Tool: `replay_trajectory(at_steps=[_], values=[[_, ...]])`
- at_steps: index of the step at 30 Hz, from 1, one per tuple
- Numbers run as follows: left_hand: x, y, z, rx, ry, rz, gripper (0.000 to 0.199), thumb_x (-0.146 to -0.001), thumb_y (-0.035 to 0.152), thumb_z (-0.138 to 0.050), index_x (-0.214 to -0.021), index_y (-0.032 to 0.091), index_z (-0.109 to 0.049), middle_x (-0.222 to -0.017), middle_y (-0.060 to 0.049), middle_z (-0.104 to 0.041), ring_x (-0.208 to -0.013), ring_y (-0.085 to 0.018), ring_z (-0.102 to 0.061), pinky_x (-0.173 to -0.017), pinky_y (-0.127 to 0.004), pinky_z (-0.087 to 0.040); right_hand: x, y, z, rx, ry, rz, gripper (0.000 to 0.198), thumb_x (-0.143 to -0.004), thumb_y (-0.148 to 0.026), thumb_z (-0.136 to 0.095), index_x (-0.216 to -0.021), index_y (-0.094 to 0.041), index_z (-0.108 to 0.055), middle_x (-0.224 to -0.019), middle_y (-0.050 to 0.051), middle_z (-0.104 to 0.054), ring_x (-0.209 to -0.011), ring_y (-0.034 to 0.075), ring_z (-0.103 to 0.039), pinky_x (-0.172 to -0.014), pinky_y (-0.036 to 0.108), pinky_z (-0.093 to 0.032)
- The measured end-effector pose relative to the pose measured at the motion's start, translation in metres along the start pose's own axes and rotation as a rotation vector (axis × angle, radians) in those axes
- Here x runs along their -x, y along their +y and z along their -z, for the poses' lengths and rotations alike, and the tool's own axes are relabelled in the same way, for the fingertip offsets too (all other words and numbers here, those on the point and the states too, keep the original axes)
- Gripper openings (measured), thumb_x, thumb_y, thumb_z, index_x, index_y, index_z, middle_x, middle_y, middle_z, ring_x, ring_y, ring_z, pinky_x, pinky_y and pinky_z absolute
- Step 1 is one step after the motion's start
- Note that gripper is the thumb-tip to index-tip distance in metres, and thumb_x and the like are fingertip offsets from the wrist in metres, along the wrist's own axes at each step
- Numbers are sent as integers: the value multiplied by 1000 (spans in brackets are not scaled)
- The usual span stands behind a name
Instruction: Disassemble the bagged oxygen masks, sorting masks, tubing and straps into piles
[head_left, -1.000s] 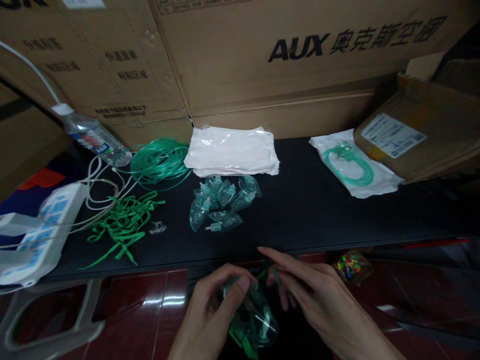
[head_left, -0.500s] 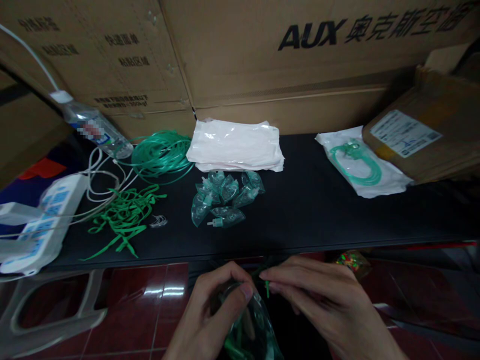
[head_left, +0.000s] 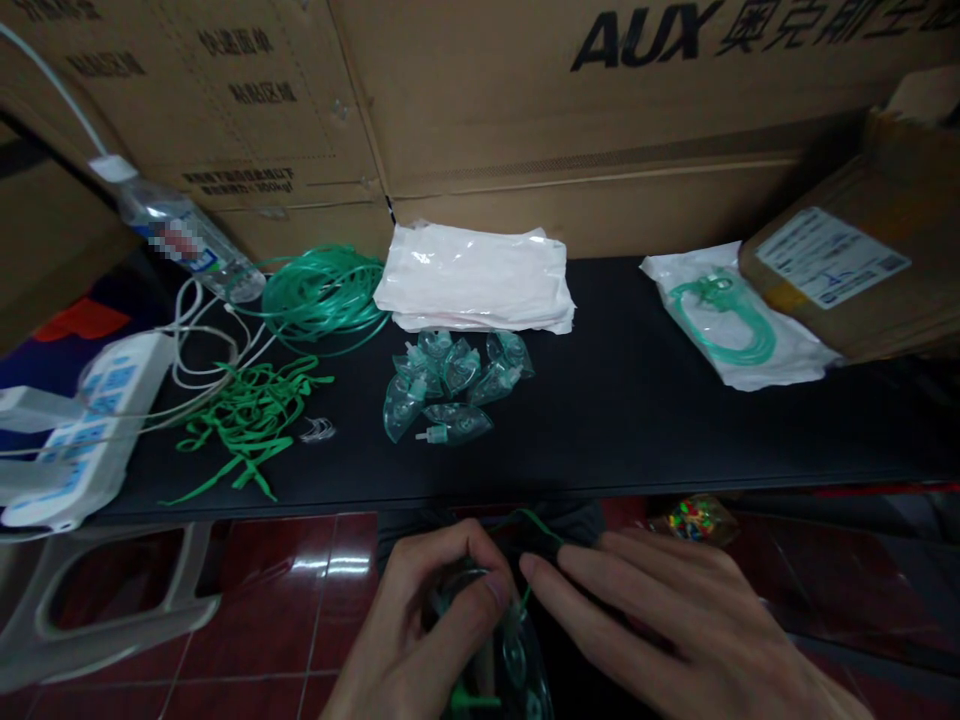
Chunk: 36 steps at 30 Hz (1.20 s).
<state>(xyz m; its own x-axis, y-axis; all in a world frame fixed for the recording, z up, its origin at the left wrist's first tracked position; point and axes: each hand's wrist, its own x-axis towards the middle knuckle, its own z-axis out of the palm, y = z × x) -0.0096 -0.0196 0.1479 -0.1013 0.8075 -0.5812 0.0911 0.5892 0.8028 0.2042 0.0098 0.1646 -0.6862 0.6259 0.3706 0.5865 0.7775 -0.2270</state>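
Note:
My left hand is closed around the rim of a clear, green-tinted oxygen mask, low in front of the table's near edge. A green elastic strap runs from beside the mask to my right hand. The fingers of that hand are pressed together on the strap, their tips just right of the mask's edge; part of the strap is hidden under them. Several more small masks lie on the black table. To their left is a tangled heap of green straps, with thin metal strips beside it.
White packets are stacked at the back, beside coiled green tubing. At the left are a bottle and a power strip. A bagged mask set lies by a cardboard box. A plastic stool stands below left.
My right hand has shifted slightly right and down, and a longer stretch of green strap now shows above its fingers. My left hand keeps its hold on the mask. The view has tilted slightly.

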Motion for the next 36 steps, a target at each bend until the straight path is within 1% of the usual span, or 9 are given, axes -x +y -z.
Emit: replay_trajectory(at_steps=[4, 7, 11, 15, 18, 26, 28, 31, 36], values=[[-8, -9, 4, -56, -58, -77, 26, -77, 51, -75, -78, 25, -76, -84, -4, -70, -73, -22, -64, -61, -28, -53, 0, -1, 4, 40, -6, 24, 52, -110, -8, -19, -116, -22, -69, -92, -6, -85, -76, 16, -80, -76, 28, -64], [-13, -12, 6, -70, -118, -99, 25, -82, 49, -72, -85, 25, -77, -82, -4, -69, -69, -20, -62, -59, -27, -51, 3, -1, 2, 41, -33, 23, 51, -109, -7, -19, -119, -21, -67, -95, -4, -85, -80, 18, -80, -77, 30, -63], [-15, -8, 6, -123, -197, -151, 28, -85, 48, -70, -77, 22, -75, -72, -2, -63, -69, -20, -58, -60, -26, -48, 6, -1, -1, 70, -41, 80, 54, -106, -2, -19, -117, -17, -70, -97, -1, -85, -78, 17, -79, -72, 31, -62], [-16, -3, 3, -213, -114, -232, 29, -87, 48, -68, -75, 23, -76, -71, -3, -65, -70, -21, -59, -61, -27, -46, 3, -4, -4, 112, -53, 157, 55, -102, 3, -23, -111, -16, -73, -94, 0, -85, -72, 17, -77, -62, 33, -58], [-17, -3, 1, -244, -95, -304, 27, -88, 46, -68, -76, 23, -77, -71, -4, -69, -70, -22, -62, -61, -27, -47, -2, -7, -7, 79, -74, 153, 51, -104, 0, -27, -107, -18, -75, -93, 1, -85, -74, 18, -77, -63, 34, -60], [-18, -7, 0, -293, -12, -382, 18, -86, 41, -72, -89, 26, -81, -86, -6, -79, -77, -25, -71, -65, -29, -54, 8, -13, -20, 1, 59, -78, 63, -111, -15, -10, -110, -19, -73, -92, 2, -84, -76, 20, -81, -70, 31, -66], [-18, -8, 4, -326, -28, -376, 21, -89, 43, -69, -93, 27, -81, -89, -6, -79, -78, -25, -72, -65, -30, -54, 14, -13, -21, -104, 61, -169, 50, -113, -22, -23, -117, -21, -72, -98, 4, -83, -83, 20, -81, -75, 30, -66], [-19, -10, 8, -372, -95, -342, 26, -95, 47, -63, -92, 27, -79, -87, -4, -79, -78, -23, -72, -65, -29, -52, 18, -14, -23, -345, 196, -340, 27, -109, -22, -48, -118, -23, -74, -99, 4, -81, -82, 17, -79, -76, 22, -65], [-19, -7, 6, -380, -159, -380, 28, -98, 46, -60, -85, 26, -76, -80, -3, -76, -74, -21, -71, -66, -28, -50, 12, -10, -27, -682, 248, -486, 16, -95, -15, -72, -104, -28, -78, -91, -2, -76, -76, 11, -75, -69, 15, -59]])
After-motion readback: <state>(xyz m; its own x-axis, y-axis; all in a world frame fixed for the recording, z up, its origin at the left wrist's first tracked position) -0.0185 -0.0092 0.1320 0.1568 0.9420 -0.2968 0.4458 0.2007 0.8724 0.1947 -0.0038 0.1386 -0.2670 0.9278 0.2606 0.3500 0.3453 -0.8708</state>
